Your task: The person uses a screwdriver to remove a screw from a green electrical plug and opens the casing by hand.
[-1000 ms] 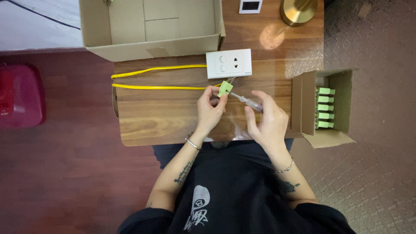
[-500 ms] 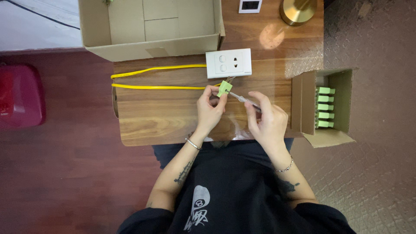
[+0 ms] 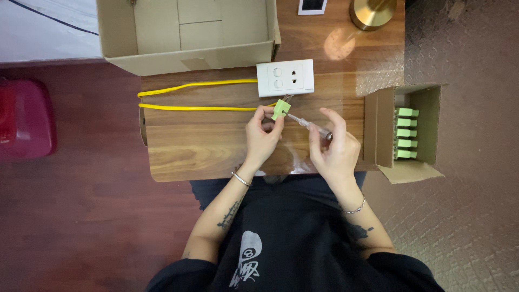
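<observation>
Seen from above, a seated person works at a wooden surface (image 3: 205, 157), the left hand (image 3: 262, 138) pinching a small green connector (image 3: 280, 108) between thumb and fingertips, its grip closed on the part just below a white wall socket plate (image 3: 285, 77). The right hand (image 3: 336, 151) has its grip closed around a slim screwdriver (image 3: 308, 124) with a clear handle, the tip angled up and left to meet the green connector. A yellow cable (image 3: 194, 108) runs in two strands across the surface from its left edge toward the connector; whether it is joined to the part cannot be told. To the right, a small open cardboard box (image 3: 378, 130) overhangs the edge of the surface, with a row of matching green connectors (image 3: 405, 133) inside. A larger open cardboard box (image 3: 189, 54) sits at the far side, beside the brass base of a lamp (image 3: 373, 12). A red object (image 3: 24, 119) rests on the dark floor at left
</observation>
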